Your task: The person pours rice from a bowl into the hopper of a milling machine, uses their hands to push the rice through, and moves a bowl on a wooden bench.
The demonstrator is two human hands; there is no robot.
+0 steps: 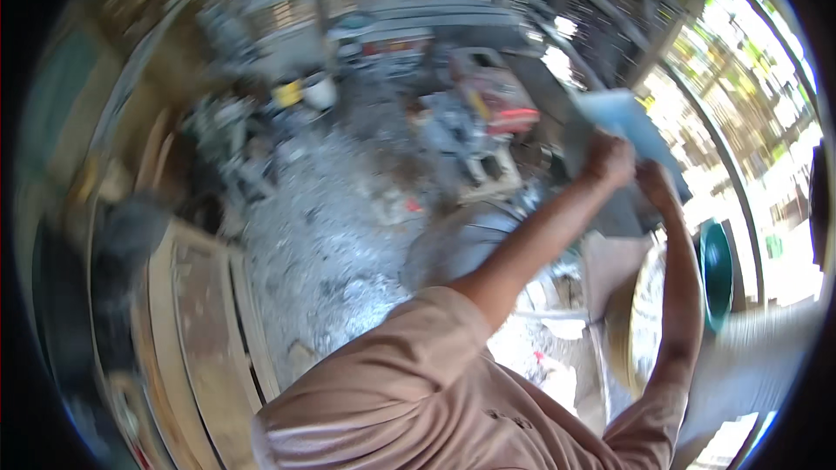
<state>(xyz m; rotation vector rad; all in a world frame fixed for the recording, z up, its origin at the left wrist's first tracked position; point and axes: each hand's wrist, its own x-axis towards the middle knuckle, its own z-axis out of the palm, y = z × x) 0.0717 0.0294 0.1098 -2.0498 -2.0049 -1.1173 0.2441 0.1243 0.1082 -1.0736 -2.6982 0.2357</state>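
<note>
Both my arms reach up to the right, in short beige sleeves. My left hand [610, 159] is closed on the lower edge of a pale blue flat sheet [620, 115] held up in the air. Just below and to the right of it, my right hand [655, 184] grips the same sheet at its lower right side. The picture is blurred, so I cannot make out the fingers one by one. The sheet's lower part is hidden behind my hands.
Pale wooden planks [200, 322] lie at the left. The floor [322, 235] is strewn with light shavings. A red and grey machine [492, 100] stands further back, with a white bucket [320, 91] to its left. A green tub [716, 270] sits at the right.
</note>
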